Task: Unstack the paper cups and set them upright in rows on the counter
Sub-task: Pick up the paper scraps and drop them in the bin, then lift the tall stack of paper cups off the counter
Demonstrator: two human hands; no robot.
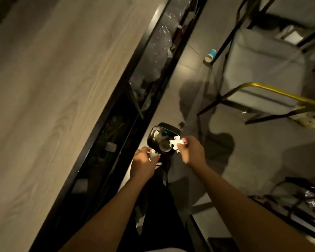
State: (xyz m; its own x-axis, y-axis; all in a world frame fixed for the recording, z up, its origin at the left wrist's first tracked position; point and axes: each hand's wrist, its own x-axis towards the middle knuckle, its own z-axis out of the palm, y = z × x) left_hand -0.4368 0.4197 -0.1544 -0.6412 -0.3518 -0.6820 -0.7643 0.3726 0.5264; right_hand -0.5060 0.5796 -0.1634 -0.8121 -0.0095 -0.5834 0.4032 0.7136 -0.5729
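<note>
Grey floor tiles run beside a wood-grain counter (49, 88). Left hand (144, 163) and right hand (190, 150) each pinch crumpled white paper (175, 142) over a small black bin (162, 140). Beyond, a blue-banded paper cup (210, 55) lies tipped; no writing legible.

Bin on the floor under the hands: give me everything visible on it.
The bin is small, dark and glossy, probably plastic, with a rounded-rectangular rim. It stands upright and open on the grey floor beside the counter's black frame. Inside are a cup seen mouth-up, crumpled pale scraps and something teal. The left hand and right hand hover above it, each pinching white crumpled paper; whether either touches the rim is unclear.
</note>
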